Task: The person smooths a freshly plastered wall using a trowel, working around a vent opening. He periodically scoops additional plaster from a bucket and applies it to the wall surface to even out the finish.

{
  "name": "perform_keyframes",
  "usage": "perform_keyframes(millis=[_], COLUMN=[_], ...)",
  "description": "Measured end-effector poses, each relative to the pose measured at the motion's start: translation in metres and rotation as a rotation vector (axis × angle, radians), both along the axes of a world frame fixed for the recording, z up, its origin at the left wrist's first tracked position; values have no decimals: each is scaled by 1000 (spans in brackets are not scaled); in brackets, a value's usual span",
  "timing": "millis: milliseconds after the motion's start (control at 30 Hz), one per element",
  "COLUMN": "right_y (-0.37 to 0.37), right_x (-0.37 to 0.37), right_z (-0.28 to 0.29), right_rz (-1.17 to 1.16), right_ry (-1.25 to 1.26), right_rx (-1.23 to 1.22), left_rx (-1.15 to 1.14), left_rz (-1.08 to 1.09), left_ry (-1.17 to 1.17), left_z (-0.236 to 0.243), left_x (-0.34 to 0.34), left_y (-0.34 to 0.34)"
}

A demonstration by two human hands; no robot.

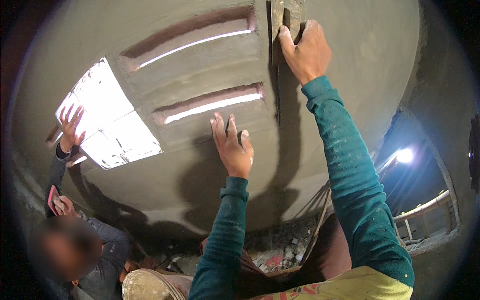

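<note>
Trowel (286, 20), top centre: stiff, plaster-slick, best gripped by its handle; right hand (306, 52) clenches it, left hand (232, 145) lies spread, empty, on wet wall (200, 70).

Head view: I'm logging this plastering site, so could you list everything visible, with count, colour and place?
plastered wall: one, wet grey, fills the middle
vent slots: two, reddish-edged, light showing through, upper centre
window opening: one, bright white, left
co-worker: one, grey sleeves, lower left, one hand raised at the window opening, the other holding a red tool
pan: one, mortar-smeared, bottom edge
rubble: grey with red bits, floor at the wall's foot
lamp: one, white glare, right
railing: one, pale, lower right
trowel: one, grey, top centre
left hand: flat on the plastered wall, teal sleeve
right hand: grips the trowel, teal sleeve
</note>
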State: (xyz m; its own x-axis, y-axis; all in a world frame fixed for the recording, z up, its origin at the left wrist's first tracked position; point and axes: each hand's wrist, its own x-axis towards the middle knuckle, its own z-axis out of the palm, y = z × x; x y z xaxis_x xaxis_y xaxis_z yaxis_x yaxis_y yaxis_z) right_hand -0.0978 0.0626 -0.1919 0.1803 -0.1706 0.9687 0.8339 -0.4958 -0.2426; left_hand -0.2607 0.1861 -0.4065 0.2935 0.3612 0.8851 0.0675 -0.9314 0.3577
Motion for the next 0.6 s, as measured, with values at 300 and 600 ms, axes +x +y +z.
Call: perform_keyframes(millis=[300,600], right_y=[19,-21], right_x=[0,32], right_z=[21,-89], right_rz=[-49,-178], right_ry=[-58,91], right_rx=[-5,-133], left_rx=[-63,-42], left_rz=[-46,-51], left_ry=[88,69], left_z=[9,3], left_x=[-17,-17], left_y=[4,9])
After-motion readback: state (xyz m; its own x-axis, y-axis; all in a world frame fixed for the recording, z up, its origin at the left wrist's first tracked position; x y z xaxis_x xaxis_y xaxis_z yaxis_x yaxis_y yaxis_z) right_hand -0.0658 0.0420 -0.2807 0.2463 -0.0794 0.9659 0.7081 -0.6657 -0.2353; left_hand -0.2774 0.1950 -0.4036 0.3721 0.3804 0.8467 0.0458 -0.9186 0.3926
